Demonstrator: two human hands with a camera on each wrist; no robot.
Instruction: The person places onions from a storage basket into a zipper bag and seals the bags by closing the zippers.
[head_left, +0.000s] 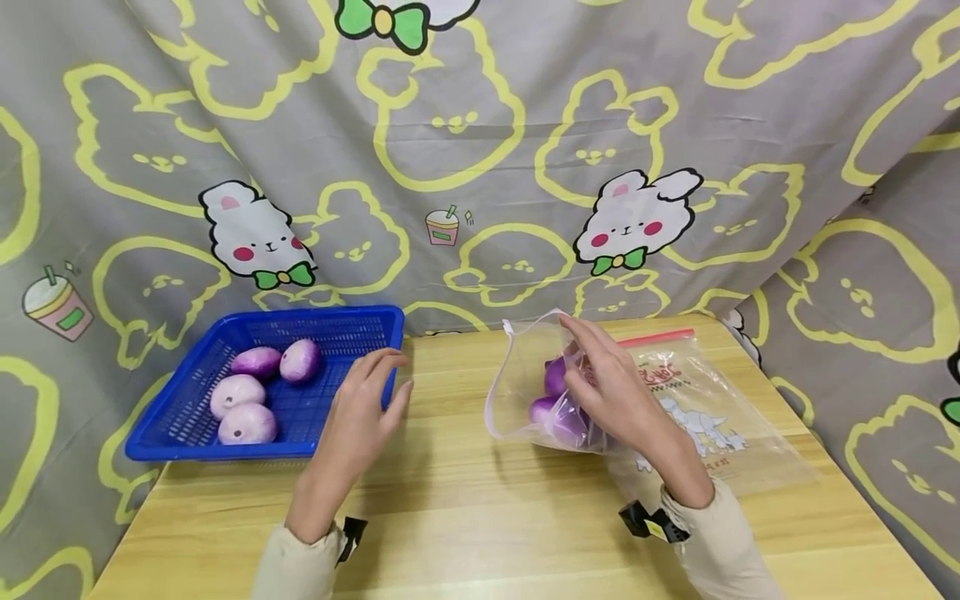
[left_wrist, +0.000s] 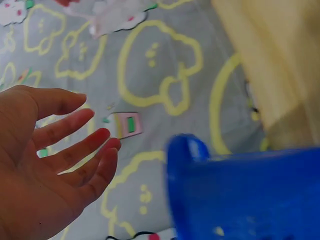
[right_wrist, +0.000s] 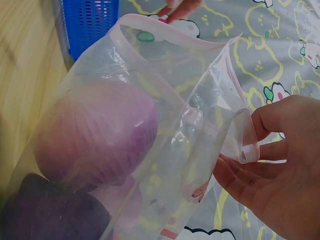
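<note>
My right hand (head_left: 611, 379) pinches the rim of a clear zip bag (head_left: 517, 400), whose mouth gapes toward the left. Several purple onions (head_left: 557, 417) lie inside it; through the plastic in the right wrist view, one striped onion (right_wrist: 97, 132) shows large. My left hand (head_left: 363, 408) is in the air by the right end of a blue plastic basket (head_left: 337, 450), fingers loosely bent and holding nothing. Several more onions (head_left: 247, 423), pale to deep purple, sit in the left part of that basket. The left wrist view has the bare palm (left_wrist: 60, 160) beside the basket's corner.
A second clear zip bag (head_left: 750, 433) with a red strip and dinosaur print lies flat on the wooden table (head_left: 450, 517), right of the filled bag and partly under my right arm. A patterned grey curtain (head_left: 480, 167) hangs behind the table and along its sides.
</note>
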